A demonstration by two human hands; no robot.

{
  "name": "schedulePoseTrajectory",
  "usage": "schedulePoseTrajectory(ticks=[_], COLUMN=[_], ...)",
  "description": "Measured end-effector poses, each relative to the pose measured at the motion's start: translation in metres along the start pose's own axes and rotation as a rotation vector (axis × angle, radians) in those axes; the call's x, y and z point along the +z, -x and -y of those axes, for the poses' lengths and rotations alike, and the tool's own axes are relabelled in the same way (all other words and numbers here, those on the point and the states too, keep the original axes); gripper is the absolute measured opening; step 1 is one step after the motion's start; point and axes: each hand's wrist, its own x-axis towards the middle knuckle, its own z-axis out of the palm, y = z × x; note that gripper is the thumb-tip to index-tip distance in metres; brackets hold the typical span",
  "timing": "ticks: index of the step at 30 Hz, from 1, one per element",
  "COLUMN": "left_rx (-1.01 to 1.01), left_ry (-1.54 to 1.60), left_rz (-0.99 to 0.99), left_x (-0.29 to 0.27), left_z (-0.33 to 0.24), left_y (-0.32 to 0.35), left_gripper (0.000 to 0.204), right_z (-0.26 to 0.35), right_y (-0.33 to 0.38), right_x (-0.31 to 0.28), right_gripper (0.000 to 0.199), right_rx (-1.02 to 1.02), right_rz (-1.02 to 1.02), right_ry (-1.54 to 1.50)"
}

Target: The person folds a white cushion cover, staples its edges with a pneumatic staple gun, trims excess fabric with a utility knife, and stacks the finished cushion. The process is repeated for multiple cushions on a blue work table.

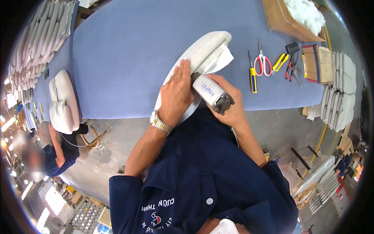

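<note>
A long, curved cushion pad (199, 52) in light grey fabric lies at the near edge of the blue-covered table, slanting up to the right. A loose white flap (221, 61) of cloth sticks out from its right side. My left hand (177, 89), with a metal watch at the wrist, rests on the pad with its fingers stretched out flat; its thumb is hidden. In my right hand (230, 97) is a grey pneumatic staple gun (207, 89) with a black end cap, my fingers wrapped round it. Its dark nose points at the pad beside my left hand.
Right of the pad lie a screwdriver (253, 78), red-handled scissors (263, 64), a yellow cutter (279, 63) and pliers (289, 70). A carton (286, 21) of white stuffing stands behind them. Stacked pads (339, 91) flank the table. At left, a co-worker (58, 152) handles another pad (64, 103).
</note>
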Motion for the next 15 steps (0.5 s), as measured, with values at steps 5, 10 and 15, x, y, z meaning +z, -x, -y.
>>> schedulePoseTrajectory(ticks=[5, 10, 15], left_rx=[0.172, -0.223, -0.190], left_ry=[0.569, 0.502, 0.612], left_rz=[0.311, 0.380, 0.385], left_x=[-0.011, 0.030, 0.044], left_z=[0.032, 0.079, 0.063], left_y=[-0.031, -0.033, -0.017], left_gripper=[0.063, 0.073, 0.074], right_z=[-0.041, -0.040, -0.043], right_y=[0.001, 0.004, 0.001], right_x=[-0.019, -0.015, -0.017], right_gripper=[0.056, 0.051, 0.052], right_rx=[0.066, 0.081, 0.058], right_rz=[-0.048, -0.024, -0.039], right_ry=[0.000, -0.034, -0.024])
